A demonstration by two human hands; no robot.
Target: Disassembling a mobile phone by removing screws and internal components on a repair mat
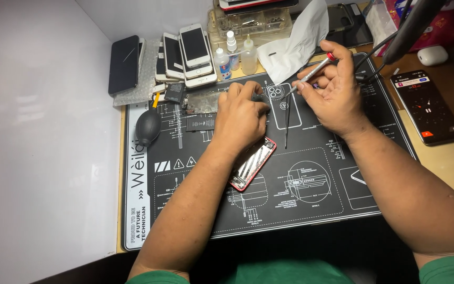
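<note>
- Your right hand (332, 92) pinches a slim silver screwdriver (311, 72) with a red cap, thumb and fingers closed round the shaft and the tip angled down-left toward the other hand.
- Your left hand (243, 113) is curled, knuckles up, fingertips pressed together on something small and dark near the tip; what it holds is hidden under the fingers.
- The opened red phone (252, 164) lies on the black work mat (311, 210), just below your left wrist and partly covered by it, its insides facing up.
- That phone is probably light and stiff but fragile inside; take it by the red frame edges, not by the exposed parts.
- The screwdriver looks thin and smooth, so it may roll or slip; grip it low on the shaft for control.
- Black tweezers (287, 123) lie on the mat between your hands.
- Farther left sits a black rubber air blower (147, 126); behind it, a stack of phones (185, 55) and small dropper bottles (236, 55).
- To your right, off the mat, a phone with a lit screen (426, 105) rests on the table.
</note>
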